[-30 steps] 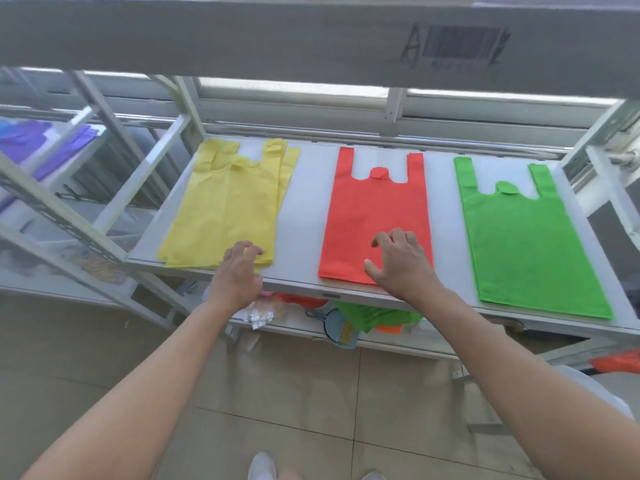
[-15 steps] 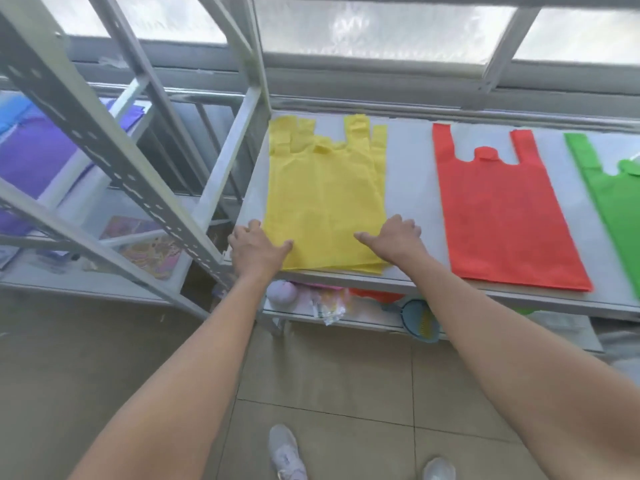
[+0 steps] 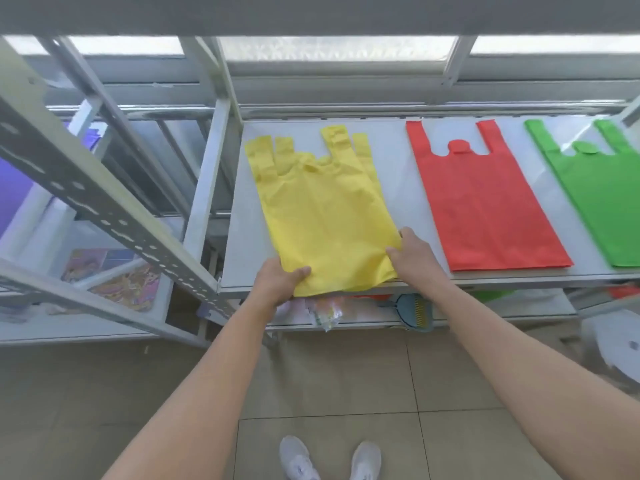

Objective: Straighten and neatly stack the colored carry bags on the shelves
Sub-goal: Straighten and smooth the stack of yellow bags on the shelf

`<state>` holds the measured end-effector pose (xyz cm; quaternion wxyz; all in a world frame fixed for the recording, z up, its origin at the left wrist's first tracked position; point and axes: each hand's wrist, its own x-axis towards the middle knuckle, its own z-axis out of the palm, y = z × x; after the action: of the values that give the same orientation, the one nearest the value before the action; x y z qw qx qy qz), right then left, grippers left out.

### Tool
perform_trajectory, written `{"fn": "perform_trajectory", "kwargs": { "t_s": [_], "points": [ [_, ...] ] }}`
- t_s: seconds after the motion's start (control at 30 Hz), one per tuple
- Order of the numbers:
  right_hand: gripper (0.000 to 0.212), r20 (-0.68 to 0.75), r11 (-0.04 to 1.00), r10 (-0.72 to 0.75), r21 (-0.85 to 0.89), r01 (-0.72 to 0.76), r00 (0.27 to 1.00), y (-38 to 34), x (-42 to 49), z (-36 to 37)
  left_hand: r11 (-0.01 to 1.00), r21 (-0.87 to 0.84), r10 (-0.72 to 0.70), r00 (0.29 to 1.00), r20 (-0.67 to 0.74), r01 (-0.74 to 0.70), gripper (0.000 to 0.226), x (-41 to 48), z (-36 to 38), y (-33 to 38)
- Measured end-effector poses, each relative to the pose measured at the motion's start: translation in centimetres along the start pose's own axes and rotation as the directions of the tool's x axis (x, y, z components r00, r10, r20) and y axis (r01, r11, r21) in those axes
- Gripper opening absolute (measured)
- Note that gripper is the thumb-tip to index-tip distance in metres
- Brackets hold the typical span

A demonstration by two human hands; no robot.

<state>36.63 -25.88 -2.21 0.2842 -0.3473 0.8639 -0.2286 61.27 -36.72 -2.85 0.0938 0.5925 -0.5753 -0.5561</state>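
Gripping bags (image 3: 329,220): left hand (image 3: 280,285), right hand (image 3: 412,255)

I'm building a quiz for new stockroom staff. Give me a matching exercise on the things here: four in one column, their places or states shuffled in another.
1. yellow bags
2. red bag
3. green bag
4. purple fabric

A. cut off at the view's right edge
B. at the view's far left
C. gripped by left hand and right hand
D. flat, untouched, between two other colours

Pairs: 1-C, 2-D, 3-A, 4-B
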Motion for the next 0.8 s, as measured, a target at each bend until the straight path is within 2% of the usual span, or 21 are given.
{"fn": "perform_trajectory", "kwargs": {
  "t_s": [0.13, 0.23, 0.27, 0.3, 0.33, 0.37, 0.4, 0.43, 0.5, 0.57, 0.63, 0.73, 0.8],
  "points": [
    [0.015, 0.027, 0.999, -0.038, -0.012, 0.038, 0.999, 2.7, -1.7, -0.6, 1.000, 0.019, 0.003, 0.999, -0.037, -0.003, 0.032, -1.3, 0.0, -1.7],
    [0.017, 0.075, 0.997, -0.073, 0.039, 0.070, 0.994, 4.4, -2.5, -0.4, 0.984, 0.168, -0.018, 0.971, -0.238, 0.059, 0.050, -2.3, 0.2, -3.0],
    [0.018, 0.083, 0.996, -0.088, 0.038, 0.085, 0.993, 4.8, -2.7, -0.3, 0.975, 0.214, 0.009, 0.946, -0.325, 0.064, 0.054, -2.8, 0.4, -3.4],
    [0.019, 0.086, 0.995, -0.098, 0.030, 0.096, 0.991, 5.1, -2.9, -0.3, 0.959, 0.283, 0.098, 0.913, -0.396, 0.020, 0.056, -3.3, 0.6, -3.7],
    [0.020, 0.087, 0.995, -0.101, 0.024, 0.099, 0.991, 5.3, -3.0, -0.2, 0.923, 0.377, 0.245, 0.873, -0.422, -0.077, 0.056, -3.7, 0.8, -4.0],
    [0.021, 0.086, 0.995, -0.095, 0.019, 0.094, 0.992, 5.5, -3.2, -0.2, 0.853, 0.477, 0.416, 0.828, -0.376, -0.212, 0.056, -3.9, 0.9, -4.4],
    [0.022, 0.081, 0.997, -0.081, 0.018, 0.080, 0.993, 5.6, -3.3, -0.1, 0.750, 0.561, 0.559, 0.790, -0.253, -0.351, 0.058, -4.2, 1.0, -4.6],
    [0.022, 0.072, 0.998, -0.062, 0.021, 0.060, 0.996, 5.7, -3.4, -0.1, 0.643, 0.619, 0.631, 0.770, -0.094, -0.451, 0.062, -4.4, 1.4, -4.6],
    [0.023, 0.059, 1.000, -0.024, 0.020, 0.023, 0.998, 5.8, -3.6, 0.1, 0.451, 0.728, 0.600, 0.780, 0.180, -0.516, 0.071, -4.8, 2.6, -4.6],
    [0.028, 0.055, 1.000, -0.011, 0.009, 0.011, 0.998, 5.6, -4.0, 0.0, 0.341, 0.785, 0.562, 0.781, 0.271, -0.518, 0.068, -4.8, 3.7, -4.9],
    [0.034, 0.063, 1.000, -0.009, 0.010, 0.008, 0.998, 5.4, -4.2, -0.4, 0.341, 0.770, 0.608, 0.751, 0.258, -0.540, 0.057, -4.7, 3.9, -5.1],
    [0.042, 0.120, 1.000, -0.017, 0.017, 0.015, 0.993, 5.1, -3.9, -1.4, 0.411, 0.694, 0.687, 0.701, 0.192, -0.592, 0.034, -4.3, 2.7, -4.7],
    [0.046, 0.151, 0.996, -0.019, 0.094, 0.005, 0.988, 4.8, -3.8, -1.9, 0.375, 0.697, 0.760, 0.633, 0.147, -0.611, 0.026, -4.5, 2.0, -4.2]
  ]
}}
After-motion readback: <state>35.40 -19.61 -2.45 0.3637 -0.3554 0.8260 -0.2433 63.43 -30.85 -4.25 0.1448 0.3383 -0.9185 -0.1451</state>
